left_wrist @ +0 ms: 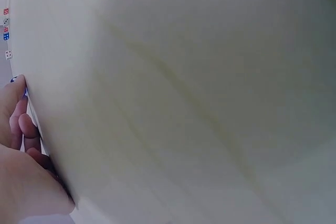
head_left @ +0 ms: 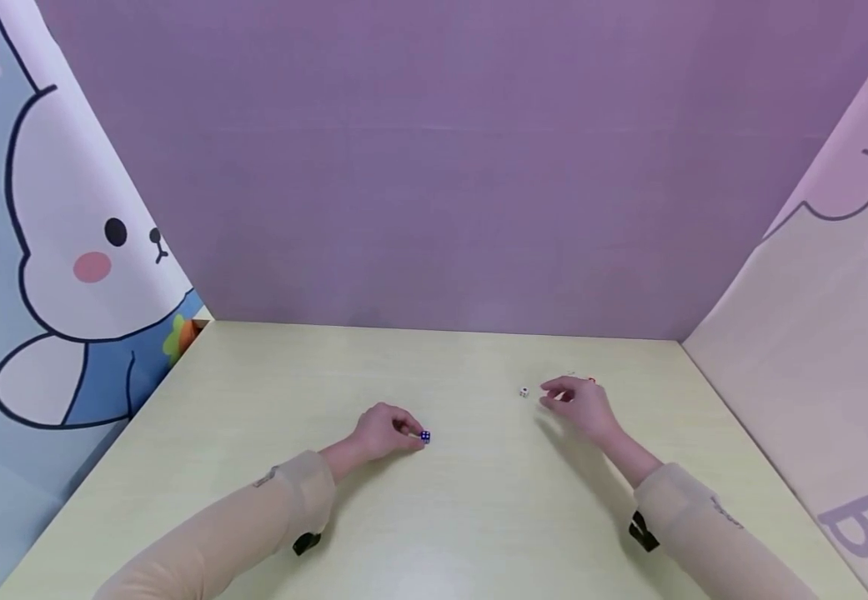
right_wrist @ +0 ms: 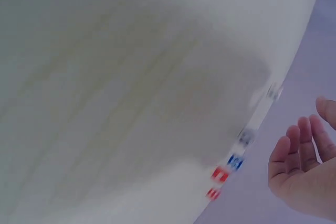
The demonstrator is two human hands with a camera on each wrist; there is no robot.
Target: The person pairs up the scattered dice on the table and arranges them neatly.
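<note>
My left hand (head_left: 384, 431) pinches a blue die (head_left: 425, 437) with white dots between thumb and index fingertips, low over the table. In the left wrist view, the fingers hide most of that die. To the right, my right hand (head_left: 582, 406) hovers with loosely bent fingers and nothing in them. A white die (head_left: 524, 392) lies just left of its fingertips, apart from them. The right wrist view shows a second blue die (right_wrist: 235, 162), two red dice (right_wrist: 219, 174) and pale dice (right_wrist: 245, 138) beyond the hand, blurred. In the head view, the right hand mostly covers these.
The pale wooden table (head_left: 464, 517) ends at a purple panel (head_left: 471, 167) at the back. A panel with a cartoon rabbit (head_left: 66, 250) stands on the left, and a light printed panel (head_left: 816, 333) on the right.
</note>
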